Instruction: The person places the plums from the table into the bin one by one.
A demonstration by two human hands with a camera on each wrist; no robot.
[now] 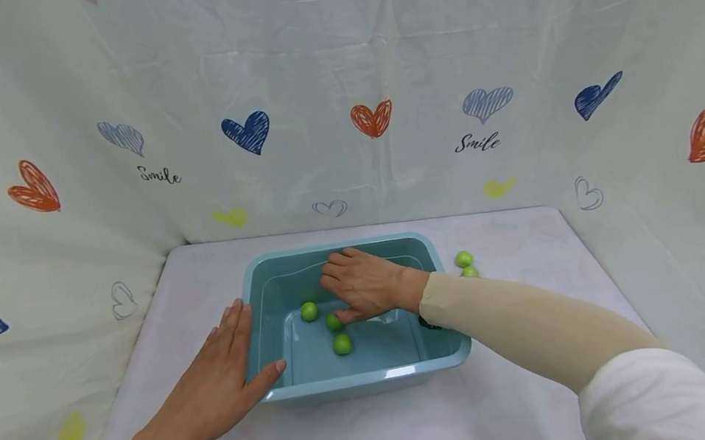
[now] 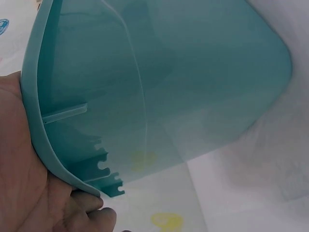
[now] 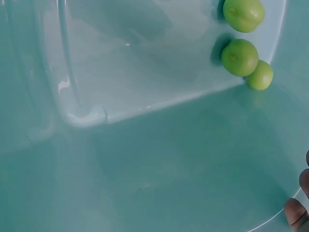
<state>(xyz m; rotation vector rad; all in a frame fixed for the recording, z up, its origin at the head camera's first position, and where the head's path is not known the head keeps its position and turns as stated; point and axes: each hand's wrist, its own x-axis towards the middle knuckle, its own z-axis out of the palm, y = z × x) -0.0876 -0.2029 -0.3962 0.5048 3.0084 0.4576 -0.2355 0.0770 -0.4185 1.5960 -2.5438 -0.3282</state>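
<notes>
A blue-green plastic basin (image 1: 373, 378) stands on the table between the hands. My left hand (image 1: 221, 371) rests against its left rim, fingers straight and thumb over the near corner. In the left wrist view, the palm (image 2: 19, 159) lies along the rim. My right hand (image 1: 364, 283) is inside the basin near the far wall, back of the hand up. No fruit shows at its fingertips (image 3: 295, 212) in the right wrist view. Three small round green fruits, one of them a green fruit (image 1: 342, 344) nearest the front, lie on the basin floor; the thumb overlaps another.
Two more green fruits (image 1: 464, 259) lie on the white-covered table (image 1: 501, 230) right of the basin, the nearer one partly hidden by the right sleeve (image 1: 527, 323). A pale curtain (image 1: 303, 48) printed with hearts stands behind and at the sides.
</notes>
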